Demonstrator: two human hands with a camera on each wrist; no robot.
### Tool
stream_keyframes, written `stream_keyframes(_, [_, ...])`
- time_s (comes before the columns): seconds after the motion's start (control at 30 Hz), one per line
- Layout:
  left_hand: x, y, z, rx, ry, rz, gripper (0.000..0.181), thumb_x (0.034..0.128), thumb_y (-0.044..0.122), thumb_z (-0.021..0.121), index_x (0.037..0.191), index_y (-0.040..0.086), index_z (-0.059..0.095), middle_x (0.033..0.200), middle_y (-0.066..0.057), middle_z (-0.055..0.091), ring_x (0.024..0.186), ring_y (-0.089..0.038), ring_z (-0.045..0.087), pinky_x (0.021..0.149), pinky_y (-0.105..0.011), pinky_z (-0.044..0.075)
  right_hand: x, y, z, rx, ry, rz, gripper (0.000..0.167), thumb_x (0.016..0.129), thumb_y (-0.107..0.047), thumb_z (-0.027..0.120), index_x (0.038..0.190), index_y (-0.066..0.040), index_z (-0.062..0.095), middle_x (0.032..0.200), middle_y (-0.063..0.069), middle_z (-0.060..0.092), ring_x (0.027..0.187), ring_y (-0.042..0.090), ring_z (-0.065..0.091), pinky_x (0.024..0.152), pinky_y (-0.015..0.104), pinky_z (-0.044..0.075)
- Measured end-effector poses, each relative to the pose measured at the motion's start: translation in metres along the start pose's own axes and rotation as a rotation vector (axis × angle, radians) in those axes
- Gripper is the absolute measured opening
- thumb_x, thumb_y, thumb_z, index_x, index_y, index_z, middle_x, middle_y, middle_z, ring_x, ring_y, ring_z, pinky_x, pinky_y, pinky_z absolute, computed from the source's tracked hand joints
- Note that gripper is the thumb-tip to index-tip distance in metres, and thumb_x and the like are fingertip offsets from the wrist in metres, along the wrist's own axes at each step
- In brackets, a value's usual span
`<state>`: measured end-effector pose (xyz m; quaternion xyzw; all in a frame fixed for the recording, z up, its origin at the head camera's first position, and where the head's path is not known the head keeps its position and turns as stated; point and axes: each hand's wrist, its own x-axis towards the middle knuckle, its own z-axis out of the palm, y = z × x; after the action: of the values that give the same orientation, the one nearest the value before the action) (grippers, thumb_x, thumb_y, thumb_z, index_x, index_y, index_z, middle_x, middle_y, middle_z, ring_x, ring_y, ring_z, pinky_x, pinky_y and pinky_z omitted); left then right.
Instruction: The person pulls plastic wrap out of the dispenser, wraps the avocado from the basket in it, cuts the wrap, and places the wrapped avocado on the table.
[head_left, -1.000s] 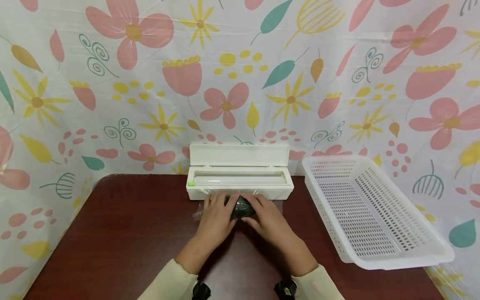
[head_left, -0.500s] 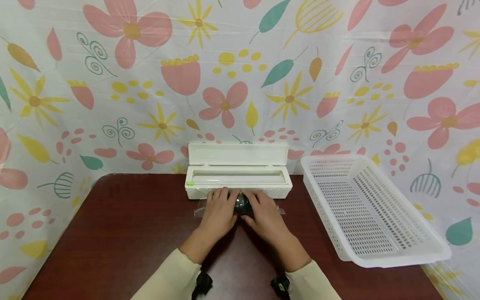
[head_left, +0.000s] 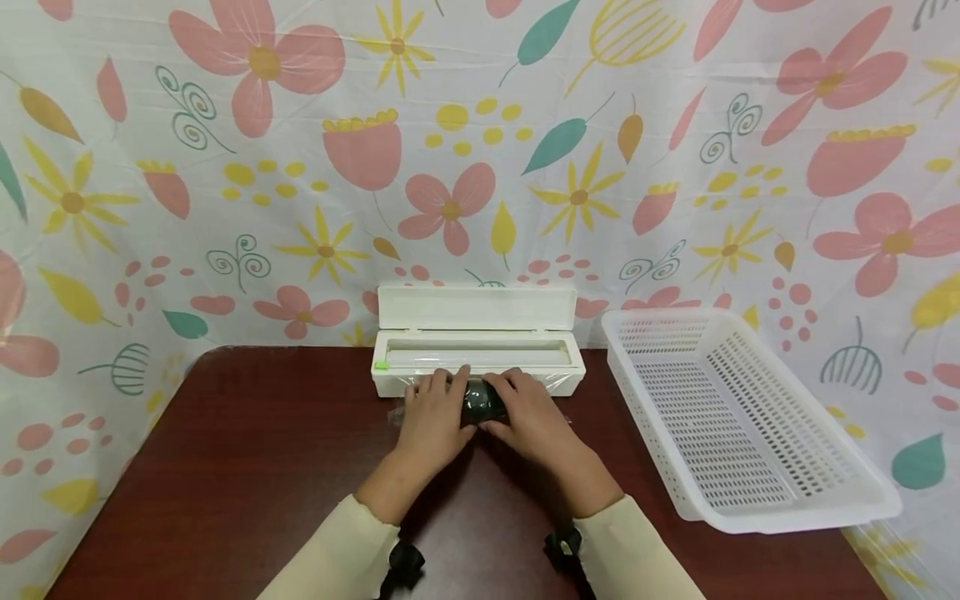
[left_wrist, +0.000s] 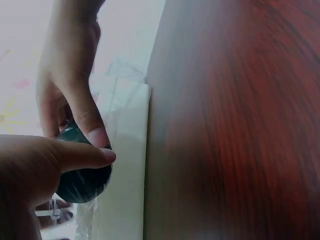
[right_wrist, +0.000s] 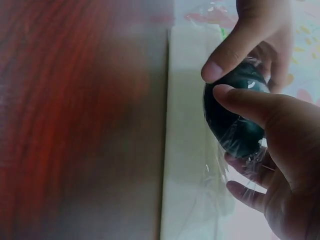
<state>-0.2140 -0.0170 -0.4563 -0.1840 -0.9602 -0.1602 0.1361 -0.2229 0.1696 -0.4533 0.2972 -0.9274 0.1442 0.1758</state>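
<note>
Both hands gripped one workpiece: a rounded, dark, glossy object (head_left: pixel 483 402), set between the left hand (head_left: pixel 433 421) and the right hand (head_left: pixel 536 425). The fingers were curled in, a hand on each flank, and the gap between the hands was no wider than the object. The thumbs lay across its near face, tips just beside each other. Clear film (right_wrist: pixel 256 167) clung to the object and showed as strands among the right fingers; it also streaked the front of the white box (head_left: pixel 386 385), just beyond the fingertips. The roll (head_left: pixel 480 358) lay in the box, farther ahead of the fingers. Whether the object touched the table (head_left: pixel 262 467) below the palms could not be told.

The step appeared to be drawing film snugly round the object. Good execution called for even pressure from both hands, thumbs tensioning the near side and fingertips smoothing the far side. Uneven pull risked creases or tearing near the fingers.
</note>
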Motion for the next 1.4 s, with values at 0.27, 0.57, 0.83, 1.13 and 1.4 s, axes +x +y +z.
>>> stream_keyframes(0.27, [0.001, -0.002, 0.001, 0.073, 0.101, 0.158, 0.073, 0.0763, 0.032, 0.09, 0.137, 0.013, 0.055, 0.137, -0.009, 0.055, 0.129, -0.03, 0.05, 0.102, -0.052, 0.043, 0.005, 0.003, -0.008, 0.047, -0.078, 0.019, 0.065, 0.083, -0.034, 0.085, 0.136, -0.008, 0.059, 0.114, 0.01, 0.06, 0.104, 0.026, 0.061, 0.093, 0.047, 0.052])
stream_keyframes(0.57, [0.003, -0.006, -0.001, 0.088, 0.105, 0.177, 0.076, 0.075, 0.036, 0.091, 0.136, 0.01, 0.053, 0.129, -0.008, 0.059, 0.122, -0.03, 0.055, 0.099, -0.052, 0.044, 0.006, 0.001, -0.017, 0.077, -0.113, 0.033, 0.064, 0.084, -0.034, 0.084, 0.136, -0.006, 0.059, 0.116, 0.01, 0.059, 0.105, 0.026, 0.06, 0.094, 0.046, 0.051])
stream_keyframes(0.83, [0.004, -0.011, -0.007, 0.066, 0.107, 0.179, 0.067, 0.0773, 0.032, 0.089, 0.133, 0.013, 0.056, 0.123, -0.008, 0.062, 0.118, -0.031, 0.058, 0.096, -0.052, 0.047, 0.005, -0.002, -0.021, 0.08, -0.098, 0.038, 0.065, 0.084, -0.034, 0.084, 0.136, -0.005, 0.06, 0.117, 0.01, 0.06, 0.106, 0.027, 0.06, 0.094, 0.047, 0.05])
stream_keyframes(1.13, [0.005, -0.014, -0.014, 0.026, 0.107, 0.205, 0.071, 0.0763, 0.032, 0.09, 0.134, 0.009, 0.056, 0.125, -0.008, 0.062, 0.118, -0.029, 0.057, 0.099, -0.05, 0.046, 0.002, -0.005, -0.024, -0.005, -0.007, -0.015, 0.083, 0.076, -0.032, 0.09, 0.144, -0.006, 0.052, 0.132, 0.014, 0.057, 0.12, 0.033, 0.059, 0.1, 0.053, 0.048])
stream_keyframes(1.4, [0.008, -0.015, -0.019, 0.028, 0.113, 0.219, 0.067, 0.0792, 0.035, 0.087, 0.132, 0.008, 0.058, 0.124, -0.007, 0.063, 0.118, -0.029, 0.058, 0.099, -0.049, 0.046, 0.005, -0.001, -0.021, -0.037, 0.034, -0.017, 0.067, 0.08, -0.023, 0.087, 0.138, -0.013, 0.055, 0.119, 0.01, 0.064, 0.111, 0.032, 0.063, 0.098, 0.05, 0.049])
